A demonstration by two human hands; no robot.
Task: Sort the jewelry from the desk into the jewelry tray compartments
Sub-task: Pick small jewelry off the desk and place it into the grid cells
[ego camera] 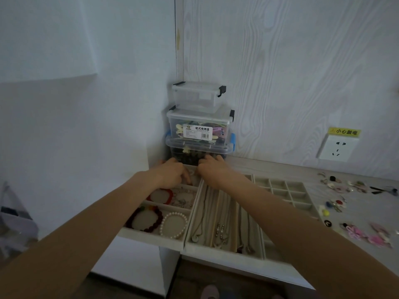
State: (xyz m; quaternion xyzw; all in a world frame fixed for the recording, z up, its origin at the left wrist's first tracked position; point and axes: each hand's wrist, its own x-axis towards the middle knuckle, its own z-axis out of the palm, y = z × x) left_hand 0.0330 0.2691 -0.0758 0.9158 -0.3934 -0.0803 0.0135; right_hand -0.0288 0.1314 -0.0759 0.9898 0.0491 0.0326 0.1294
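Note:
Three grey jewelry trays lie side by side on the desk point(358, 214). The left tray point(151, 235) holds a red bracelet point(171, 194), a dark red bead bracelet point(160, 219) and a pearl bracelet point(175, 213). Necklaces point(220, 229) lie in the long slots of the middle tray point(216, 254). The right grid tray point(278, 187) has small square cells. My left hand point(172, 174) and my right hand point(212, 172) meet with curled fingers over the far end of the left tray. What the fingertips hold is hidden.
Loose earrings and small pieces point(336, 186) lie on the desk right of the trays, with pink pieces point(376, 238) nearer me. Three stacked clear storage boxes point(200, 130) stand in the corner just behind my hands. A wall socket point(338, 147) is at the right.

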